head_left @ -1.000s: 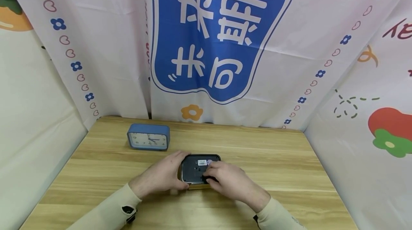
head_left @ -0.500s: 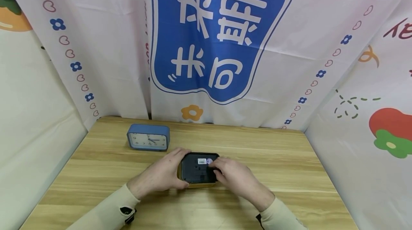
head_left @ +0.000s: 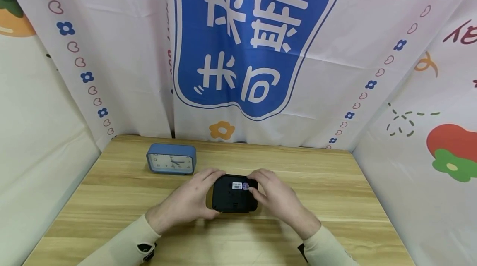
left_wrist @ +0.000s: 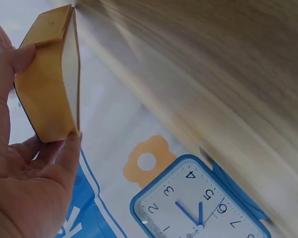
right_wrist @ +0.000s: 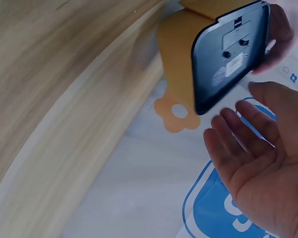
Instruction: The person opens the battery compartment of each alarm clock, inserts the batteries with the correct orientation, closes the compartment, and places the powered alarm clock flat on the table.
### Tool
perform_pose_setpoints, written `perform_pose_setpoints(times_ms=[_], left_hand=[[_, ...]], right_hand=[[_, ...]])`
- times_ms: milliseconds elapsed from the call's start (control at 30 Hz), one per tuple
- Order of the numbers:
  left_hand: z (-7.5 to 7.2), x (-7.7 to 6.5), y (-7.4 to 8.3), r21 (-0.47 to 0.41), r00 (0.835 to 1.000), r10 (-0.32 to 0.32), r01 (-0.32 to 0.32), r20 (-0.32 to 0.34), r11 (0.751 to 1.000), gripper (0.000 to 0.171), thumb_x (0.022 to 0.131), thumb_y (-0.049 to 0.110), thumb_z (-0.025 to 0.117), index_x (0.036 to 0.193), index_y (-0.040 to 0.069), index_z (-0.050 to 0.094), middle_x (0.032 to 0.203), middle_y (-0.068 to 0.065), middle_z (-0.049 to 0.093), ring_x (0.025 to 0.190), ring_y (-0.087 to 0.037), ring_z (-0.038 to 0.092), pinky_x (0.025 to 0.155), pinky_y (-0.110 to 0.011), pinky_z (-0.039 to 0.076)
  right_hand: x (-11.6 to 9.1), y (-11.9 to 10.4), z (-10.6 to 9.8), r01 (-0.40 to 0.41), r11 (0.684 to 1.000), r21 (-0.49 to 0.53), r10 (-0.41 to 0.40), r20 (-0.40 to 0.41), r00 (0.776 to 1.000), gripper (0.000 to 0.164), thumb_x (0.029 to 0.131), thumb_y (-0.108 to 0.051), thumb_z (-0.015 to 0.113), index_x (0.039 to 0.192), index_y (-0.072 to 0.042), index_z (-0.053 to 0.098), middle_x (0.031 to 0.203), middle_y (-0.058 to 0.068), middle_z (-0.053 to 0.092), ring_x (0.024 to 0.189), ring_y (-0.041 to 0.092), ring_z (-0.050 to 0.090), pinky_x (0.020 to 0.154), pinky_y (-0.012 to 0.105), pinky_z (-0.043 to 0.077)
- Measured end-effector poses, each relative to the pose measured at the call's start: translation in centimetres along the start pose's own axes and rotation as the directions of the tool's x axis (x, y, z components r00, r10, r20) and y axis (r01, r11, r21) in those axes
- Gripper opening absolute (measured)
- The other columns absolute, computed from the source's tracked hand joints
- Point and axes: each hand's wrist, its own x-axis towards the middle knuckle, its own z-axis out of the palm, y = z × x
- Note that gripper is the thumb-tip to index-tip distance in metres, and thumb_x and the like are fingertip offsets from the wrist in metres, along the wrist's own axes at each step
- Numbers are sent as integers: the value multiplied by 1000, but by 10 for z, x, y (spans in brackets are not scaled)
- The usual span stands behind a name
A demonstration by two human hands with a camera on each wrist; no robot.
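Held in my left hand (head_left: 186,200) is a yellow clock (left_wrist: 44,94), its black back (head_left: 229,200) facing me in the head view. A barcode label (head_left: 237,185) and a round purple sticker (head_left: 245,186) are on that back. In the left wrist view, the thumb and fingers span the yellow case from opposite sides. Small knobs (right_wrist: 244,42) and a battery cover show in the right wrist view. My right hand (right_wrist: 263,158) is beside the clock's right end, its fingers loosely extended and apart from the case in that view. The dial faces away.
A blue alarm clock (head_left: 171,159) stands on the wooden table (head_left: 316,187), back left of my hands, its dial towards me. Printed white cloth (head_left: 141,71) hangs behind the table, and more cloth walls in both sides.
My right hand has moved from the lower back of the clock to its right end. The clock has tipped so its lower yellow edge is less visible. My left hand keeps its grip.
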Motion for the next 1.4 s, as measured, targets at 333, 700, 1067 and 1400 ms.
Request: perform_pose_setpoints(times_ms=[333,700,1067,1400], left_hand=[[-4,-3,-4,272,925,359,-316,-125,909,118,66,33,120,164,7,60,159,-11,67,145,-28,70,119,-43,67],[-14,-1,-6,417,836,544,-472,-68,777,120,66,43,119,165,8,60,159,-9,68,150,-29,68,119,-40,66],[-15,-4,-17,297,823,565,-525,-62,797,119,75,31,115,175,13,52,171,-12,59,154,-34,66,118,-40,67],[-13,-11,-9,-120,975,196,-207,-103,971,115,95,38,101,186,25,33,187,-9,46,167,-36,55,129,-53,58]], right_hand=[[5,9,-1,-42,996,80,41,23,999,58,114,-34,80,164,-10,64,166,13,70,156,35,66,129,54,59],[6,12,0,-39,977,210,15,115,993,53,116,-32,76,162,-9,67,149,5,78,127,20,76,109,47,67],[2,13,-2,-101,929,356,55,137,989,40,113,-29,80,147,-11,73,135,3,79,115,13,71,101,39,66],[1,13,-10,-106,907,408,64,114,991,38,114,-24,79,148,-10,72,134,5,79,115,15,71,100,35,65]])
